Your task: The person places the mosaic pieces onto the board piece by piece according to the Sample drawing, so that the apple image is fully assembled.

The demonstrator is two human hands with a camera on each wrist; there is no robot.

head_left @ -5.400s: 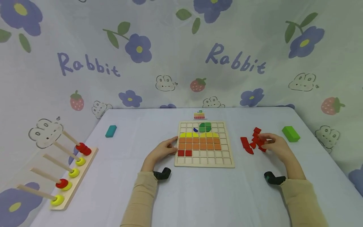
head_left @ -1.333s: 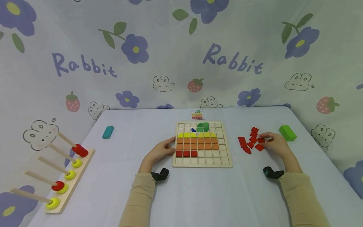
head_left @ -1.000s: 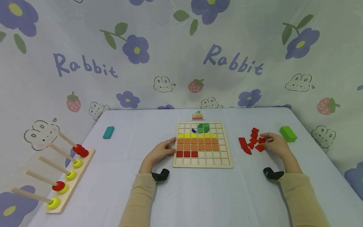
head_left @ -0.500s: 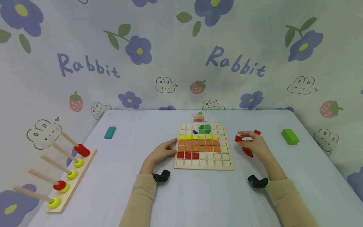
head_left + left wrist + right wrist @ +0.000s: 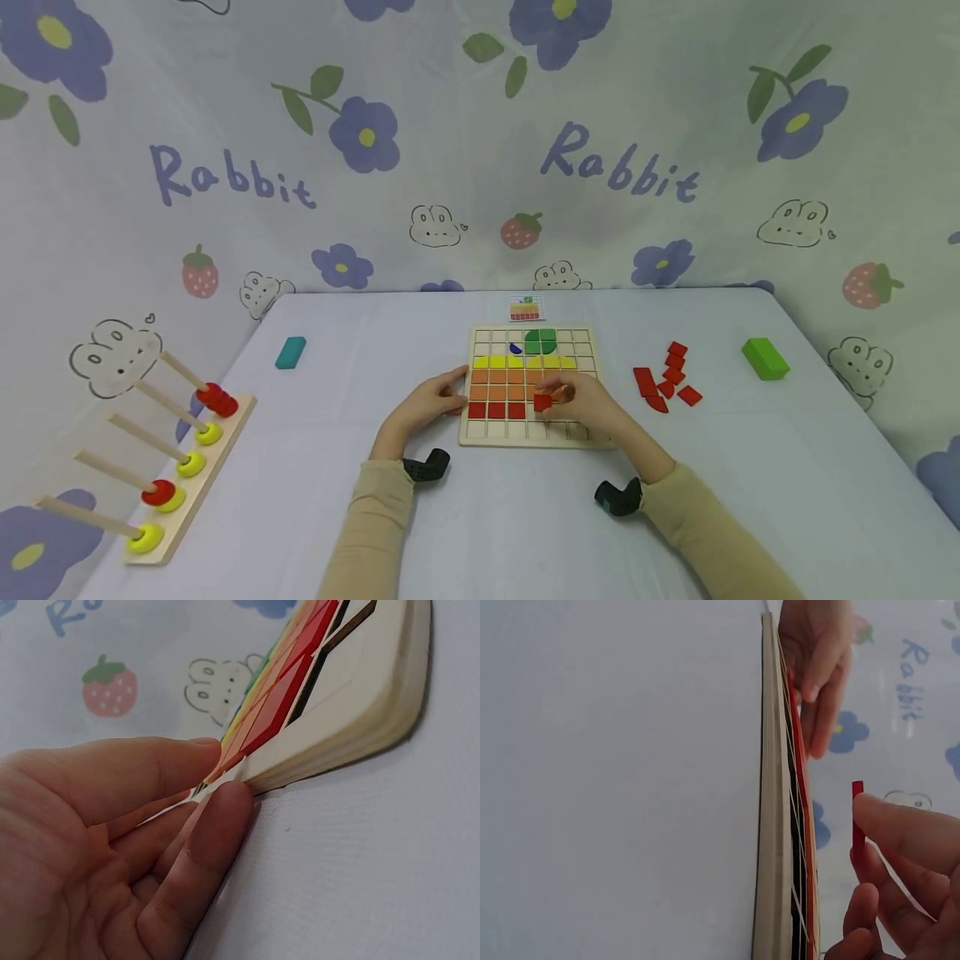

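Observation:
A wooden grid board (image 5: 502,432) holds rows of yellow, orange and red tiles, with green pieces and a blue one near its top. My left hand (image 5: 427,402) grips the board's left edge; in the left wrist view its thumb and finger (image 5: 217,817) meet at that edge. Over the board, my right hand (image 5: 581,400) pinches a red square tile (image 5: 542,403), just right of three red tiles (image 5: 497,410) in their row. Seen edge-on in the right wrist view, the held tile (image 5: 858,814) stands between thumb and finger, apart from the board.
Several loose red pieces (image 5: 673,375) lie right of the board, with a green block (image 5: 766,358) beyond them. A small pattern card (image 5: 527,308) sits behind the board. At left are a teal block (image 5: 291,352) and a peg stand with rings (image 5: 210,450).
The right hand has lifted a red tile from the loose pieces and carried it left over the board. The red row has grown from two tiles to three. The left hand stays put.

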